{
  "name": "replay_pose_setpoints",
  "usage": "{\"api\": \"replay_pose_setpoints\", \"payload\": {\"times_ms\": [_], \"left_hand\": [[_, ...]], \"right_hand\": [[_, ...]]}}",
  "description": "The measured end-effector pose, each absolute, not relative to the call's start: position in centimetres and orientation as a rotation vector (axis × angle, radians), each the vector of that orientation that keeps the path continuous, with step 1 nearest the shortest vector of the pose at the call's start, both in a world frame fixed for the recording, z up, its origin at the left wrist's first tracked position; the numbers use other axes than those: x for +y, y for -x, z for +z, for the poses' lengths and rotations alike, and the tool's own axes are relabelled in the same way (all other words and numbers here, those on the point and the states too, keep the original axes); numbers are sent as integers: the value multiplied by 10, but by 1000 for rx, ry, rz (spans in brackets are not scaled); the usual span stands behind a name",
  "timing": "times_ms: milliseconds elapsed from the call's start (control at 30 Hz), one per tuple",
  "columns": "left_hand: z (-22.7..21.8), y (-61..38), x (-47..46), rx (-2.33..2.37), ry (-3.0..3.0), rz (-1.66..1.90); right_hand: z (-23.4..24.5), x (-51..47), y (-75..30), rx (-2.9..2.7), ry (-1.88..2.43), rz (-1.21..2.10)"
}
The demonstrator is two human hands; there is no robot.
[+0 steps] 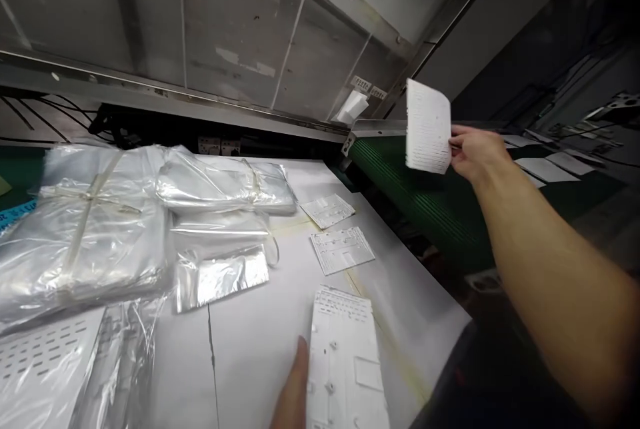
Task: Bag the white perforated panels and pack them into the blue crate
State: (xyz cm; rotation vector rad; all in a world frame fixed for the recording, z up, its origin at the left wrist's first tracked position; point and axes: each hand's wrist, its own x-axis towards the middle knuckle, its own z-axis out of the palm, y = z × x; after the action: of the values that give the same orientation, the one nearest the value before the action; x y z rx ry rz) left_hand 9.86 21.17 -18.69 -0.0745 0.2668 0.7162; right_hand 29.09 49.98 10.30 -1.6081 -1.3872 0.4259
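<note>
My right hand (477,152) is raised at the upper right and shut on a white perforated plastic panel (428,126), held upright by its edge above the green belt. My left hand (293,392) lies at the bottom edge of the view, against the left side of a larger white moulded plastic panel (345,362) flat on the table. Its fingers are partly hidden, so I cannot tell whether it grips the panel. Two smaller white perforated panels (327,210) (342,250) lie beyond it.
Bundled stacks of clear plastic bags (85,236) and a silver foil bag (223,276) cover the left of the white-covered table (260,349). A green ribbed conveyor belt (420,196) runs along its right edge. A metal hood (235,22) overhangs the table.
</note>
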Motion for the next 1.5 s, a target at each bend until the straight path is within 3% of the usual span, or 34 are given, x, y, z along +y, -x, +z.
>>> {"api": "replay_pose_setpoints", "payload": {"times_ms": [100, 167, 233, 333, 467, 600, 833, 1067, 1200, 1500], "left_hand": [[-169, -96, 206, 250, 39, 706], [-162, -91, 202, 317, -45, 709], [-156, -87, 198, 366, -125, 677], [-145, -83, 191, 347, -222, 623], [-131, -81, 180, 382, -295, 600], [-131, -84, 171, 369, -293, 588], [-152, -86, 172, 311, -196, 859], [-153, -87, 176, 434, -290, 1077], [-147, -91, 173, 651, -605, 1223], [-141, -69, 170, 855, -1578, 1491]], "right_hand": [[114, 439, -280, -1601, 1614, 589], [107, 389, -258, -1805, 1696, 887], [85, 341, -231, -2126, 1724, 1318], [42, 288, -204, -2726, 1483, 1645], [10, 259, -205, -2882, 1472, 1583], [14, 254, -221, -2801, 1530, 1535], [35, 245, -271, -2134, 1741, 1211], [-96, 185, -255, -1406, 1706, 839], [-136, 163, -241, -1293, 1651, 803], [-115, 174, -231, -1227, 1158, 1170]]}}
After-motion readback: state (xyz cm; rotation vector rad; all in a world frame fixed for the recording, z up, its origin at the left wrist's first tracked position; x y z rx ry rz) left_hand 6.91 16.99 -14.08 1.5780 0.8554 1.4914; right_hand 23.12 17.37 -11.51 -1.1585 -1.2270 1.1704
